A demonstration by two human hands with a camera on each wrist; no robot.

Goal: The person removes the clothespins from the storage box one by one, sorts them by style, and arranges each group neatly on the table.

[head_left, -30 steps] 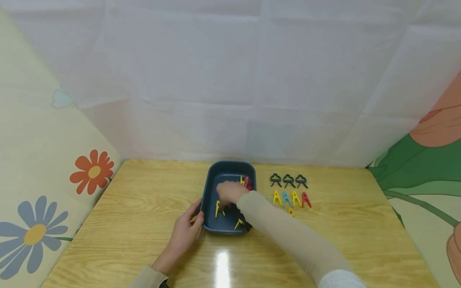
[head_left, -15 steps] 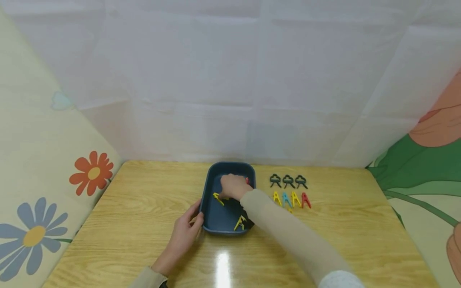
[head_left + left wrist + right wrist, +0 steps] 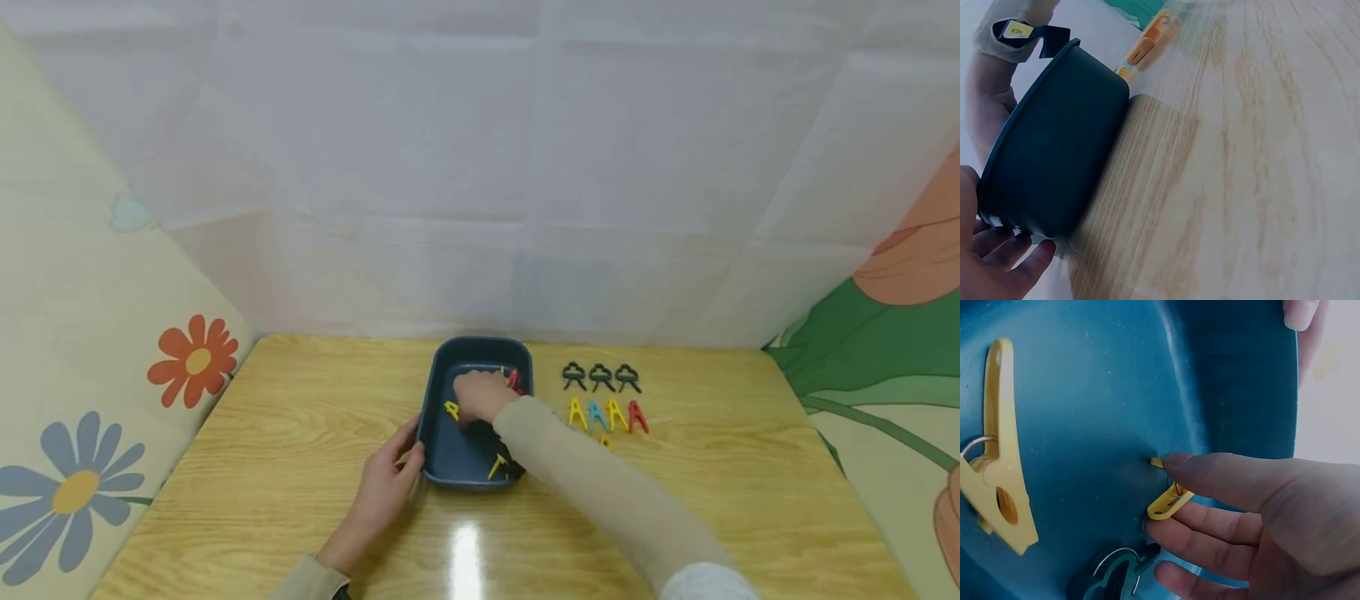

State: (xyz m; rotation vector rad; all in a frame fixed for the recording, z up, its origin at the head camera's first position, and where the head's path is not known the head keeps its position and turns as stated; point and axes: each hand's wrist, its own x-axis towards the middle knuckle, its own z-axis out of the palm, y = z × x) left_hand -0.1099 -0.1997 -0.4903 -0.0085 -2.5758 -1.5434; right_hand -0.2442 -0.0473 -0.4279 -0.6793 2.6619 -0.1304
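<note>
My left hand [image 3: 384, 485] grips the left wall of a dark blue plastic tray [image 3: 467, 482], its thumb at the rim and fingers against the outside in the left wrist view. My right hand [image 3: 480, 396] reaches inside the tray. It pinches a yellow clothespin [image 3: 1169, 503] between thumb and fingers, close over the tray floor. Beside those fingers lies a dark green clip [image 3: 1119, 572]. Another yellow clothespin [image 3: 1004, 444] lies on the floor of the tray. Red clothespins [image 3: 513, 379] show near the right wall, partly hidden by the right hand.
Right of the tray, three dark green clips [image 3: 601, 377] form a row on the wooden table [image 3: 300, 433]. Below them stands a row of yellow, blue and red clothespins [image 3: 596, 415]. One more yellow clothespin [image 3: 606, 443] is partly hidden by the right sleeve. A white sheet hangs behind.
Inside the tray my right hand moves away and right, then slightly back left. The yellow clothespin by its fingers shifts farther from me and turns. The left hand and tray stay put.
</note>
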